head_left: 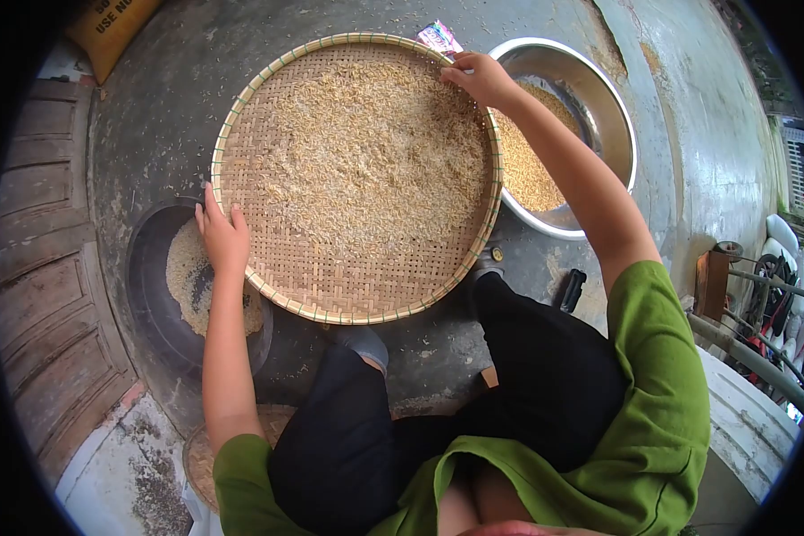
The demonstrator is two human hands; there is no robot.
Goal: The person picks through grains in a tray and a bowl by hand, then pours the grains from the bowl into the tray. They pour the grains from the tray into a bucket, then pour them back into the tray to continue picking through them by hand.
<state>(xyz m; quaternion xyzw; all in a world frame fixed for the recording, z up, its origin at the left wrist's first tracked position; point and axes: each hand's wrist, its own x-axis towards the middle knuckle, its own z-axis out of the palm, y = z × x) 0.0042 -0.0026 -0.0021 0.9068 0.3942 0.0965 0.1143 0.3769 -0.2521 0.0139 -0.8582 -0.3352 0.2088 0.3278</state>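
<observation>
Item: round woven tray (330, 288), shallow, pale rim, carrying a loose spread of husked-looking grain (366, 152) thickest toward the far half; near weave mostly bare. Position: in front of the knees, above the concrete floor (170, 107), overlapping the vessels on either side. Left hand (223, 237): grip closed on the near-left rim, fingers over the edge. Right hand (478, 79): grip closed on the far-right rim. Step, as judged: sifting in hand, tray held level. Any shake calls for even holds so nothing spills. Adjacent: steel basin (621, 116) of grain, right; dark pan (147, 295), part filled, left; small packet (439, 36) beyond.
</observation>
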